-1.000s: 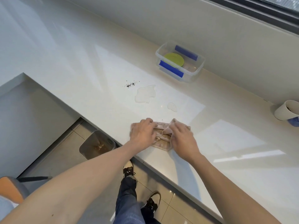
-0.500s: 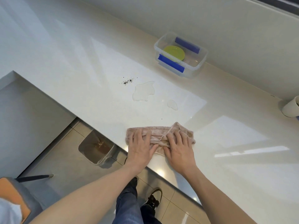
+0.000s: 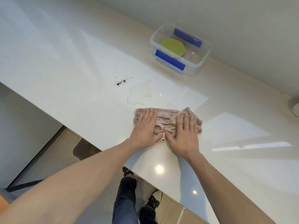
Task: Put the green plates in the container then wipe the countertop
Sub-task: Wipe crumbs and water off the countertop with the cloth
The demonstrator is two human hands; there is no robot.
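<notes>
A green plate (image 3: pixel 172 46) lies inside a clear container (image 3: pixel 200 62) with blue clips, at the back of the white countertop (image 3: pixel 64 65) by the wall. A crumpled pinkish-beige cloth (image 3: pixel 165 113) lies on the counter near its front edge. My left hand (image 3: pixel 144 129) presses flat on the cloth's left half. My right hand (image 3: pixel 184 132) presses flat on its right half, fingers spread. Just beyond the cloth sits a water puddle (image 3: pixel 140 93), with dark crumbs (image 3: pixel 121 81) to its left.
A white cup (image 3: pixel 295 109) is cut off at the right edge. Below the counter's front edge I see a grey bin (image 3: pixel 84 149) on the tiled floor and my legs and shoes. A wall runs along the counter's back.
Both hands went from bunching the cloth to lying flat on it, and the cloth has slid away from the counter's edge toward the puddle, covering the small droplet.
</notes>
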